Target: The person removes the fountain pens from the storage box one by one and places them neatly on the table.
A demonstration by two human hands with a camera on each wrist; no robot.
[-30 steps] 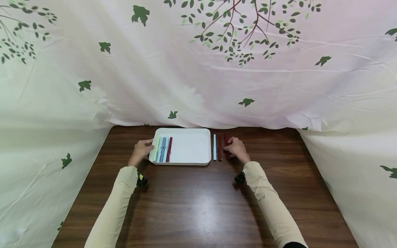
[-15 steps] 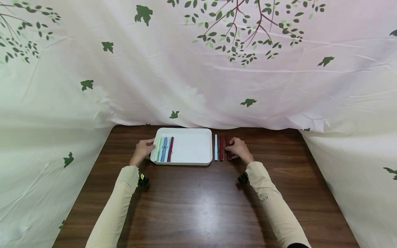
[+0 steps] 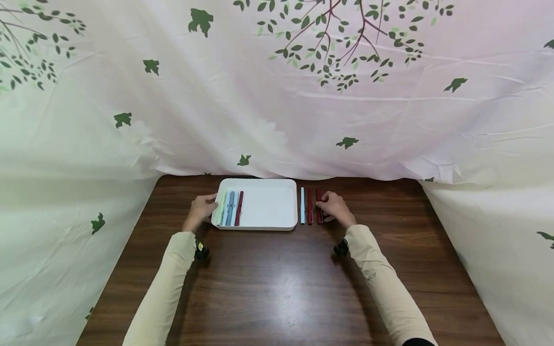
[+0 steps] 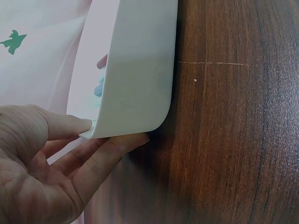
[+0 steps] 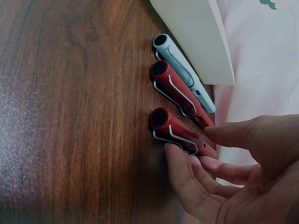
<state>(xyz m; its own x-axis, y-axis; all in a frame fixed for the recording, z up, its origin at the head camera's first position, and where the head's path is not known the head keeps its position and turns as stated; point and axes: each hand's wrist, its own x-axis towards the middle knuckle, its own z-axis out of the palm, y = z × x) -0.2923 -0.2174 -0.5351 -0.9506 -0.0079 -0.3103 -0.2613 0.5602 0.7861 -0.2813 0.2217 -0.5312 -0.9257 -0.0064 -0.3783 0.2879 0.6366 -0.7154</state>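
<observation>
Red pen [image 5: 180, 132] pinched by right hand [image 5: 233, 182].

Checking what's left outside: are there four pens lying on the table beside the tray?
No, only three pens lie there: a light blue pen and two red pens.

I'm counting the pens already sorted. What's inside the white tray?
In the white tray, four pens lie side by side at its left end: pale green, grey-blue, light, dark red. The rest looks bare; no covered part.

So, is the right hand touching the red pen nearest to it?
Touching. In the right wrist view the right hand has a fingertip under and the thumb over the red pen, pinching it on the table.
</observation>
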